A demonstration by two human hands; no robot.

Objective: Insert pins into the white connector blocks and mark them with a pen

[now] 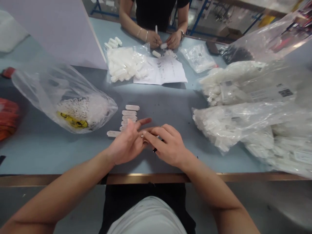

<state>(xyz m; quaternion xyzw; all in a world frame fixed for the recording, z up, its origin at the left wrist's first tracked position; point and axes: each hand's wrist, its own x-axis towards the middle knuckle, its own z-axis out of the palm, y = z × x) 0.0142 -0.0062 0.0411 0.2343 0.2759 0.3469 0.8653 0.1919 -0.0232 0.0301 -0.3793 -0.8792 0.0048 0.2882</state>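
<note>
My left hand (129,141) is palm up over the table, its fingers spread to the right and partly covered by my other hand. My right hand (169,143) is closed in a pinch above the left palm. A tiny white piece (142,136) shows at its fingertips; what it is cannot be made out. A small black item (154,150) shows beneath the right fingers. Just beyond my left hand, several flat whitish strips (129,113) lie in a column, and one more strip (113,133) sits left of the wrist.
An open clear bag (87,110) of small white and black parts stands at left. Bulky clear bags (226,123) fill the right side. Across the table (73,152), a person's hands (154,39) work near a bag of white pieces (124,65) and a paper (168,71).
</note>
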